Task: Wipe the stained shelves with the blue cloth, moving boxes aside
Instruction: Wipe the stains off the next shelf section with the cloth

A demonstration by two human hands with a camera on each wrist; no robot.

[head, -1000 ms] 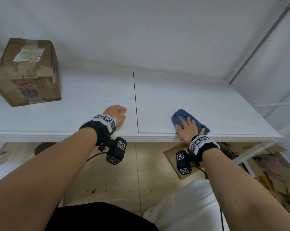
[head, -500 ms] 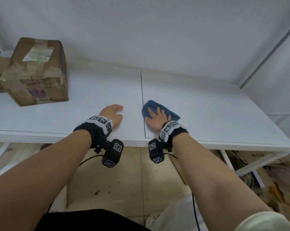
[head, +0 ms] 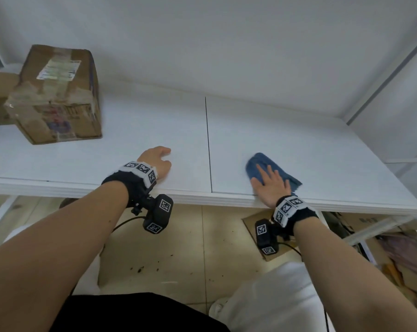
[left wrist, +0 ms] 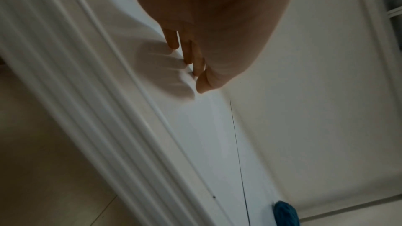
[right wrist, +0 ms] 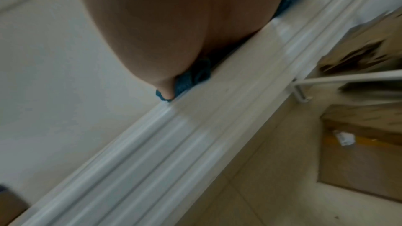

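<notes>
Your right hand, fingers flat on the blue cloth, has swept back right of the shelf seam, lower right of frame; left hand rests loosely curled, empty; box upper left; keep wiping.

No text, brand or number can be read in any view. The cardboard box on the left of the shelf carries a white shipping label on its top face; its print is too small and blurred to make out. The box's front face shows blue and red printing, likewise illegible. Both wrist bands bear black-and-white square fiducial markers, which are patterns and not lettering.
</notes>
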